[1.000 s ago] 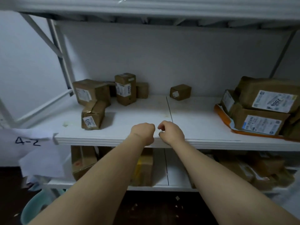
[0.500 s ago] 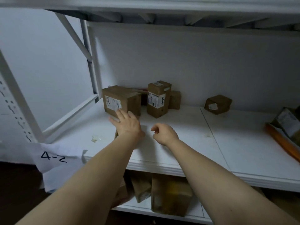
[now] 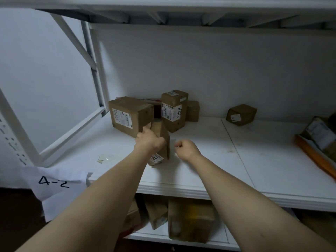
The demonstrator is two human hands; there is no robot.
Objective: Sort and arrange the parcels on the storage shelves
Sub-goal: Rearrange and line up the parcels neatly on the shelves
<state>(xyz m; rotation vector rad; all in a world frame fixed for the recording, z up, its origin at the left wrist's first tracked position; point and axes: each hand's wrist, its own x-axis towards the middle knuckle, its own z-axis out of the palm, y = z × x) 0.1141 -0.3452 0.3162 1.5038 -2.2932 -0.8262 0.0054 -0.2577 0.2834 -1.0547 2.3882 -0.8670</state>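
Observation:
My left hand [image 3: 148,141] grips a small brown parcel [image 3: 162,137] with a white numbered label, tilted up on the white shelf [image 3: 209,160]. Behind it stand a wider brown box [image 3: 127,114] and an upright tall box [image 3: 173,110], with a smaller box [image 3: 192,111] behind that. A lone small box [image 3: 241,114] sits by the back wall. My right hand [image 3: 187,149] hovers just right of the held parcel, fingers curled with nothing in them.
Labelled parcels on an orange bag [image 3: 316,142] lie at the shelf's right edge. A paper tag marked 4-2 [image 3: 54,182] hangs at the left front corner. More boxes [image 3: 189,219] fill the lower shelf. White frame braces [image 3: 72,128] close the left side.
My left hand has closed on the small parcel and tipped it up off the shelf. The view has shifted closer and leftward. My right hand stays curled beside it.

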